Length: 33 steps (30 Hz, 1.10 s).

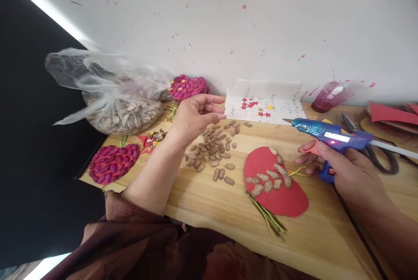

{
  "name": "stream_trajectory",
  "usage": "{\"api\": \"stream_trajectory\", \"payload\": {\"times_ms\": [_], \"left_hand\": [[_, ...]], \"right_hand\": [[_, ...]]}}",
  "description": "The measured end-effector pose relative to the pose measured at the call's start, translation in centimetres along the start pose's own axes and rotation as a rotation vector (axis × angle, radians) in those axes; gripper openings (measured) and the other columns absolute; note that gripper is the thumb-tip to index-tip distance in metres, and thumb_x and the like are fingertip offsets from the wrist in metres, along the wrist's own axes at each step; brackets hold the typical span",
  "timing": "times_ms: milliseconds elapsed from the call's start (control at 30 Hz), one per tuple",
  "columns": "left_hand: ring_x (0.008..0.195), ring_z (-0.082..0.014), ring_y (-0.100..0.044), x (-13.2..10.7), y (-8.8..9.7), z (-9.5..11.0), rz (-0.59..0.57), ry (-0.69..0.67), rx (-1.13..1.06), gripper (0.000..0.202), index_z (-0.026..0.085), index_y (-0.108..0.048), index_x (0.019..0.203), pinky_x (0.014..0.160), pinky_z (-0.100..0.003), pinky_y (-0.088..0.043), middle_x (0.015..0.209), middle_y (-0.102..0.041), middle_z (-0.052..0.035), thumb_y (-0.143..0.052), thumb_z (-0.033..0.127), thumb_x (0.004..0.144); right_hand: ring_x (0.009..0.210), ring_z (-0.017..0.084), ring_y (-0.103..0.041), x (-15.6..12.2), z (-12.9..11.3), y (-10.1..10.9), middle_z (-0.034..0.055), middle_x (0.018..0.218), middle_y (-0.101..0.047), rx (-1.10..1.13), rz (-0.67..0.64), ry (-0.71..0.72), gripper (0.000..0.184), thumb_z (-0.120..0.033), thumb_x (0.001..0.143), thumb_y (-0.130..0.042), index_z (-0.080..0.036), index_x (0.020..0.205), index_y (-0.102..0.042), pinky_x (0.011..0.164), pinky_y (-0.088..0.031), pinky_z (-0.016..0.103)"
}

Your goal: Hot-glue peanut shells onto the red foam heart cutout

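Observation:
My left hand (197, 114) is above the far edge of a pile of loose peanuts (212, 145), fingers stretched out and apart from the thumb; no object shows between them. In my right hand (346, 162) is a blue hot glue gun (329, 134), its red light lit, a white glue stick out of the back and its nozzle pointing left. Below the nozzle lies a red heart-shaped piece (277, 199). Several peanuts (267, 186) rest on it in rows. A green and yellow loop (297, 171) sticks out at its notch, and a bundle of green and yellow strands (267, 217) at its side.
At left lie a heart covered in purple-painted peanuts (114, 162), star scraps (148, 143) and a plastic bag of shells (127, 114). Behind stand another purple piece (189, 87), a paper with stars (287, 97) and a stained cup (333, 97). Scissors (382, 158) and red sheets (392, 112) are right.

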<state>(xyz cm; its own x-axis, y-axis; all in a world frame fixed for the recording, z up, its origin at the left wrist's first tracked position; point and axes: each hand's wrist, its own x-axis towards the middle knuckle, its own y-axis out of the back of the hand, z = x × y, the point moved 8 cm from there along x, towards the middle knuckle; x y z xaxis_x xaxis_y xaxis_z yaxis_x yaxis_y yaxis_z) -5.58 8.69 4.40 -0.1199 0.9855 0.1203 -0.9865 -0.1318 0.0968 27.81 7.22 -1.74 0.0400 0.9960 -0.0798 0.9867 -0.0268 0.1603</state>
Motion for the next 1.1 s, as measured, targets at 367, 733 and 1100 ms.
{"api": "stream_trajectory", "payload": {"times_ms": [367, 733, 1100], "left_hand": [[0.072, -0.0149, -0.070, 0.0, 0.7, 1.4, 0.074, -0.170, 0.209, 0.029, 0.013, -0.075, 0.099, 0.071, -0.026, -0.057, 0.077, -0.073, -0.0019, -0.074, 0.010, 0.071], [0.083, -0.0172, -0.073, -0.1, -0.1, 0.5, 0.005, -0.071, 0.075, 0.032, 0.013, -0.078, 0.104, 0.081, -0.030, -0.060, 0.088, -0.078, -0.0059, -0.075, 0.009, 0.072], [0.077, -0.0131, -0.072, 0.4, -0.6, -1.6, -0.070, 0.135, -0.344, 0.037, 0.016, -0.080, 0.094, 0.074, -0.024, -0.059, 0.086, -0.077, -0.0040, -0.091, 0.013, 0.060]], "right_hand": [[0.062, 0.019, -0.068, 0.2, 0.1, 0.2, 0.0072, 0.079, -0.077, -0.003, 0.079, -0.037, 0.038, -0.058, 0.067, -0.080, -0.021, 0.077, -0.074, 0.052, -0.054, 0.027], [0.060, 0.018, -0.067, 0.3, 0.1, 0.1, 0.0066, 0.085, -0.075, 0.030, 0.059, 0.005, 0.039, -0.058, 0.068, -0.082, -0.022, 0.078, -0.074, 0.051, -0.055, 0.028], [0.060, 0.019, -0.067, 0.3, 0.3, 0.2, 0.0069, 0.078, -0.076, 0.012, 0.028, -0.006, 0.042, -0.062, 0.070, -0.080, -0.021, 0.080, -0.075, 0.053, -0.055, 0.028]]}}
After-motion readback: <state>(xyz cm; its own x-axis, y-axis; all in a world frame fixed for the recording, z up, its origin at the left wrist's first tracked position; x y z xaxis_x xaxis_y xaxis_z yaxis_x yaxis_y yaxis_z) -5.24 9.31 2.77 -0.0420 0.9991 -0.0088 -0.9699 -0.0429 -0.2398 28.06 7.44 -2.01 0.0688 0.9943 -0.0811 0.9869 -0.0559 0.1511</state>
